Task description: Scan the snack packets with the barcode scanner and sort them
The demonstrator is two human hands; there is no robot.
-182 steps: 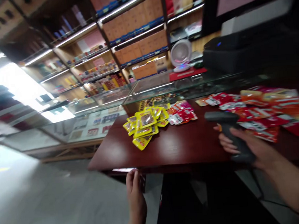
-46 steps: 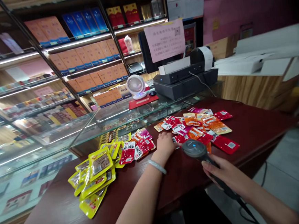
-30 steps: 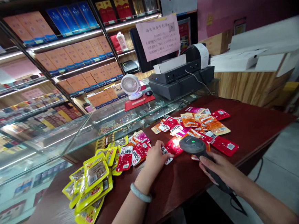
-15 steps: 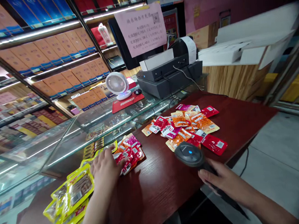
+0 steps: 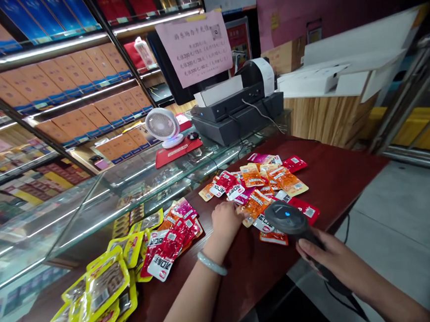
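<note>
My right hand [image 5: 330,256] is wrapped around the handle of a dark barcode scanner [image 5: 284,217], which has a blue light on top. The scanner head is above the near edge of a loose pile of red, orange and purple snack packets [image 5: 253,175]. My left hand [image 5: 227,219], with a pale bangle at the wrist, is at the near left of that pile. Its fingers are curled onto an orange snack packet [image 5: 256,203], and the fingertips are partly hidden. Left of this arm lie a smaller heap of red and purple packets [image 5: 176,233] and a stack of yellow-edged packets [image 5: 105,283].
Behind the dark red tabletop [image 5: 283,265] runs a glass display counter [image 5: 137,172]. On it are a small white fan [image 5: 162,124], a mouse and a dark cash-register unit [image 5: 237,112] with a printer. Boxed goods fill the shelves at the left.
My left hand has moved right, from the left-hand heap to the right-hand pile. A red-and-white packet now shows on the left heap. The scanner has shifted slightly right in view.
</note>
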